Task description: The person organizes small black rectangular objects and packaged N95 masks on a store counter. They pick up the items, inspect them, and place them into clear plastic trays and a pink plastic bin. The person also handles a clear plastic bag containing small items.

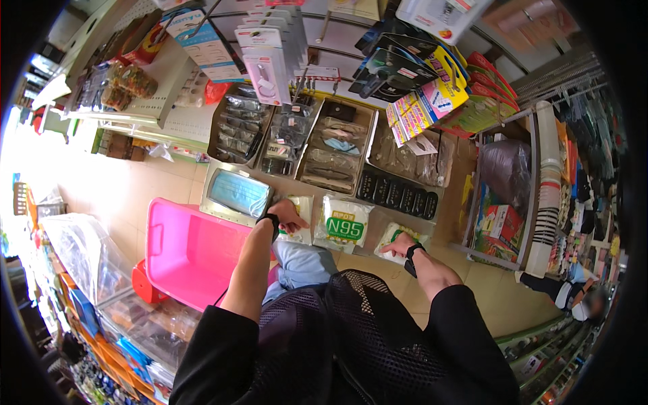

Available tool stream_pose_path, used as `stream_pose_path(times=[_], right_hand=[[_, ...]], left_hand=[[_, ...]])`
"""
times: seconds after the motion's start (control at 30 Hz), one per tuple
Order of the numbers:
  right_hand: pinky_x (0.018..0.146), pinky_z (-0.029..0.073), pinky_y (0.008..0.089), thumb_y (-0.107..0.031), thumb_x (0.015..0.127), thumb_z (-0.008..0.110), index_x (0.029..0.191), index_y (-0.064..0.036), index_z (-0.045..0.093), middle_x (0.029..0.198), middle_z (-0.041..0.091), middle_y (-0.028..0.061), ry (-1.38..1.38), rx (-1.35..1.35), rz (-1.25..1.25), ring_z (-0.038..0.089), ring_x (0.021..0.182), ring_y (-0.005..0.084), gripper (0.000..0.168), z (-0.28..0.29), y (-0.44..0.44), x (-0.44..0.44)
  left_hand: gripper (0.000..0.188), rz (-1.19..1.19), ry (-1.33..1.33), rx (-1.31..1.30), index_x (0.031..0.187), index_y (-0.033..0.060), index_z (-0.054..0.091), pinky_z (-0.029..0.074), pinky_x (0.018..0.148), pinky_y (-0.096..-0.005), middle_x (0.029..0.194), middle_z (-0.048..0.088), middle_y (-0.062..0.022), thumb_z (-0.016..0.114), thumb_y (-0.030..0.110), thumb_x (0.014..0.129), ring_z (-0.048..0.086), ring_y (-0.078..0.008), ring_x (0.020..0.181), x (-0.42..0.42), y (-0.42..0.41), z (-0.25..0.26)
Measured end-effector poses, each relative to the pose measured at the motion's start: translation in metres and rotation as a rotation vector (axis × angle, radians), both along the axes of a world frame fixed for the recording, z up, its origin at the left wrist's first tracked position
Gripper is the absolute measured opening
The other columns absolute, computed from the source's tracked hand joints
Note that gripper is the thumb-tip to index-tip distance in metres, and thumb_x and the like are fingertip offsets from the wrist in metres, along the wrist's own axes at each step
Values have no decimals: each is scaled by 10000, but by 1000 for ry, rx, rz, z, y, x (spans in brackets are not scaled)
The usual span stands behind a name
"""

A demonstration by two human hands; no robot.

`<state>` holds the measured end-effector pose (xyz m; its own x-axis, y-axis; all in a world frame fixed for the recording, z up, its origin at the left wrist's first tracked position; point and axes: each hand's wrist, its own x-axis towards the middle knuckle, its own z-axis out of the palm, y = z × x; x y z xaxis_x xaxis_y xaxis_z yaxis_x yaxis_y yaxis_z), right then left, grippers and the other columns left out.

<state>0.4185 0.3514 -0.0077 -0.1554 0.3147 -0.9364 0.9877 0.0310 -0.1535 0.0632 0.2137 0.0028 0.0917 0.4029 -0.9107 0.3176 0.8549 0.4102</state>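
Note:
Three white plastic packs of masks with green and yellow print lie along the front of a shelf. My left hand (286,213) is on the left mask pack (302,232), its thumb stretched over the pack. The middle mask pack (345,220) lies flat, and neither hand touches it. My right hand (399,245) rests over the right mask pack (389,234), fingers pointing left across it. Whether either hand grips its pack cannot be told, as the undersides are hidden. Left of my left hand, a box of blue face masks (240,191) stands against the packs' row.
Behind the packs are trays of bagged glasses (331,167) and black cases (397,195). Carded goods (266,76) hang from hooks above. A pink plastic tub (195,248) stands at left, a wire rack (524,202) at right. Another person (562,293) is at far right.

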Motion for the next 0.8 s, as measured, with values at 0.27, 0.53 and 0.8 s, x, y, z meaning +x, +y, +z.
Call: stream_pose_path(times=[0.27,0.53,0.8], right_hand=[[362,362,258,-382,554,753,492,-43,579,474,534,49,86,3,-68,461,379,128,386,-1,4,1],[395,378,258,-333,554,765,520,-36,581,509,554,49,80,-25,-123,482,417,128,351,8,4,0],[425,404,262,-296,548,766,544,-37,593,526,562,48,58,-32,-164,503,440,128,311,4,3,-1]], left_hand=[[332,25,-146,-77,540,54,577,301,323,-205,487,545,-36,726,313,684,449,-74,360,-3,1,-13],[370,12,-30,-75,527,51,566,293,313,-189,486,538,-30,735,350,665,452,-74,357,3,10,7],[387,-49,-25,-118,591,39,594,340,343,-191,530,567,-43,734,395,651,493,-89,400,-2,9,-11]])
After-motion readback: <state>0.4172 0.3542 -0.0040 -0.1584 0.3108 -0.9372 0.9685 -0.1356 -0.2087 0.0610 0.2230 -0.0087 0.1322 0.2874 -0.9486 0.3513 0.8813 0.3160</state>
